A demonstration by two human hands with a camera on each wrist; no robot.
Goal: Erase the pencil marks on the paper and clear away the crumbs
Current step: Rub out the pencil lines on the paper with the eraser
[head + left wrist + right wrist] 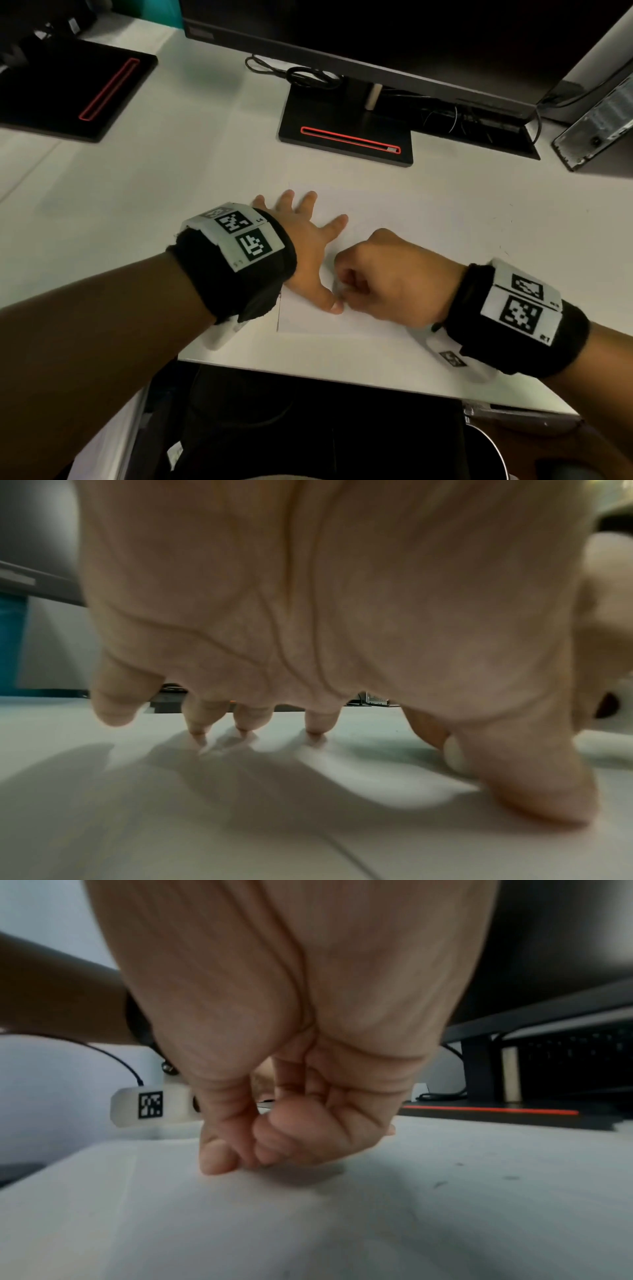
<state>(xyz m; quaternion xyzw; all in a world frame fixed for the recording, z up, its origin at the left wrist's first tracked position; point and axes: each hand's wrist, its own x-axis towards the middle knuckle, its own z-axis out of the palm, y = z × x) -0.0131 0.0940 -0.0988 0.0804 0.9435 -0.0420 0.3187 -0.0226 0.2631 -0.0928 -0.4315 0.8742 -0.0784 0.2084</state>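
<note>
Paper (394, 219) pinned by spread left hand (305, 246); right hand (387, 274) fingers curled, eraser unseen; crumbs (440, 1183) remain, erasing likely midway.

An office: white desk (137, 192), monitor (376, 34) on stand, cables (301, 77).

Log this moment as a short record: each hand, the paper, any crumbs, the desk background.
left hand: fingers spread flat, pressing the paper down
right hand: curled into a fist, fingertips down on the paper; an eraser is not clearly visible
paper: white sheet lying flat on the desk
crumbs: a few dark specks to the right of the fist
background: monitor stand behind the paper
</note>
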